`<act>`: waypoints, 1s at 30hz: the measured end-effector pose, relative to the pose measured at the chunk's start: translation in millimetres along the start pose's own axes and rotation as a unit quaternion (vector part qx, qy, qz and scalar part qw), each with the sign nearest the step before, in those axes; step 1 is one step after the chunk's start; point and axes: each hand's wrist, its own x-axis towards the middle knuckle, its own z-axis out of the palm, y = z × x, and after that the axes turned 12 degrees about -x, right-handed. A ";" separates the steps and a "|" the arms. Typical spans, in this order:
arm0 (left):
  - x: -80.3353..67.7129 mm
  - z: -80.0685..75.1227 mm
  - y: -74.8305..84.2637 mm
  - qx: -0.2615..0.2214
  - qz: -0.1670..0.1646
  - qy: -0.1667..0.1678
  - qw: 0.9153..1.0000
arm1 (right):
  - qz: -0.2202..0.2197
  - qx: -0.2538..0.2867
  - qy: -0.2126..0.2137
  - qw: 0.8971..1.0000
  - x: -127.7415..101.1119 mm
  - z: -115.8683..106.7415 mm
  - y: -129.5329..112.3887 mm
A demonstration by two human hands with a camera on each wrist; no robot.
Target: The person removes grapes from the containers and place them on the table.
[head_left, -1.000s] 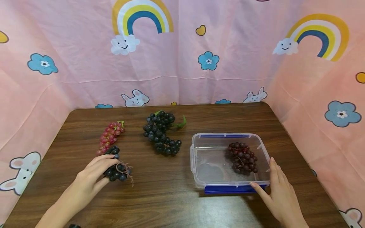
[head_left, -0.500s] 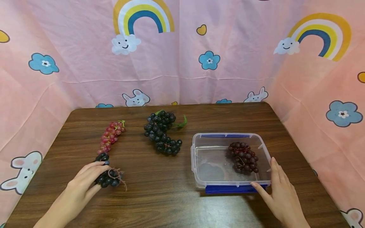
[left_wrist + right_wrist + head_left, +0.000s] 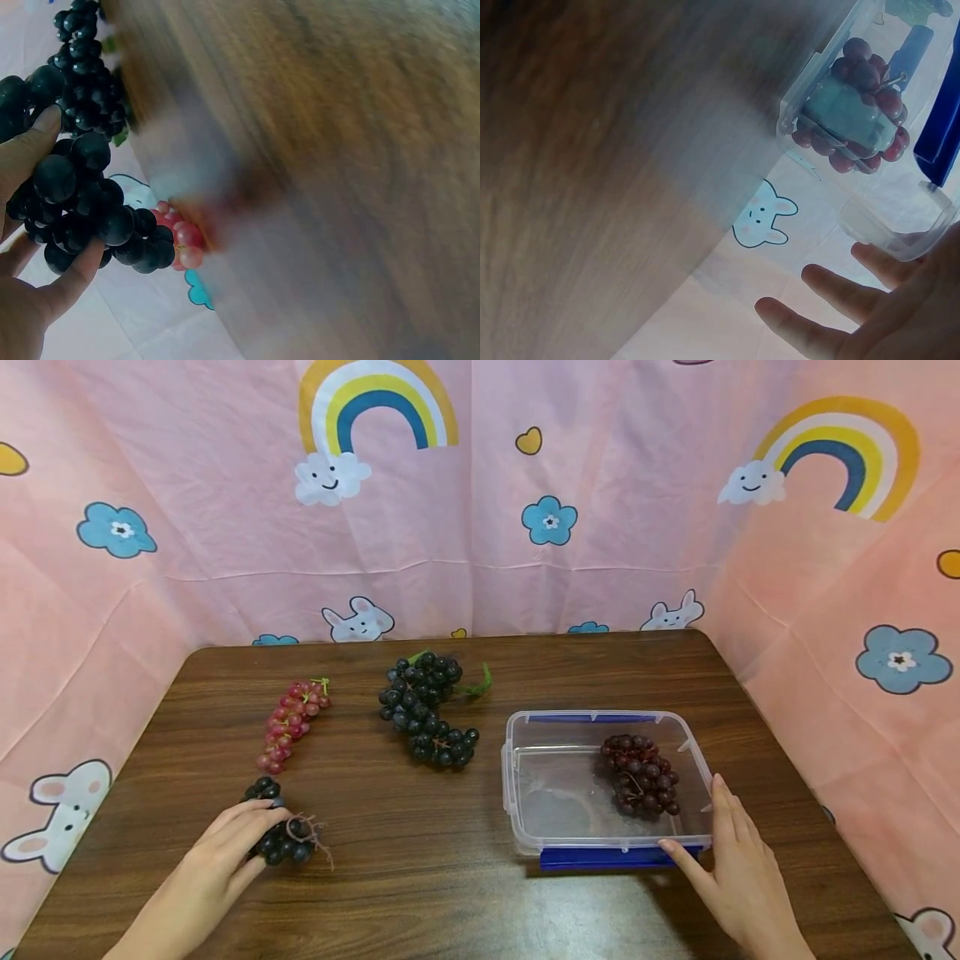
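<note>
My left hand (image 3: 221,852) grips a bunch of black grapes (image 3: 281,846) at the front left, its thin brown stem sticking out to the right. In the left wrist view, thumb and fingers press into the black grapes (image 3: 75,199) from both sides. My right hand (image 3: 742,877) rests against the front right corner of a clear plastic container (image 3: 577,842) with blue clips. Its fingers are straight along the side, the thumb at the front rim. Dark red grapes (image 3: 645,781) lie inside the container's right half.
A bunch of pinkish-red grapes (image 3: 288,727) lies just behind my left hand. Further back, in the middle, are more black grapes (image 3: 423,710) with green leaves. The wooden table (image 3: 420,885) is enclosed by a pink patterned curtain (image 3: 420,543).
My left hand has moved left and nearer with the black grapes, away from the pinkish-red bunch. My right hand and the container have stayed in place.
</note>
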 end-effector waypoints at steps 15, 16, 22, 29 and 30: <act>-16.3 5.1 -22.5 0.025 -0.007 -0.032 0.999 | 0.004 -0.003 -0.013 1.000 -0.2 -0.4 -0.6; -17.2 5.8 -22.9 0.028 -0.011 -0.037 0.999 | 0.005 -0.003 -0.014 1.000 0.2 -0.2 -0.4; -19.7 9.8 -22.2 0.050 -0.031 -0.060 0.996 | 0.005 0.002 -0.010 1.000 0.3 0.2 -0.4; -18.5 15.3 -25.1 0.069 -0.040 -0.064 0.995 | 0.006 0.002 0.001 1.000 -0.8 0.5 -1.3; -18.1 15.9 -25.2 0.075 -0.042 -0.066 0.994 | 0.006 0.002 0.001 1.000 -1.0 0.5 -1.6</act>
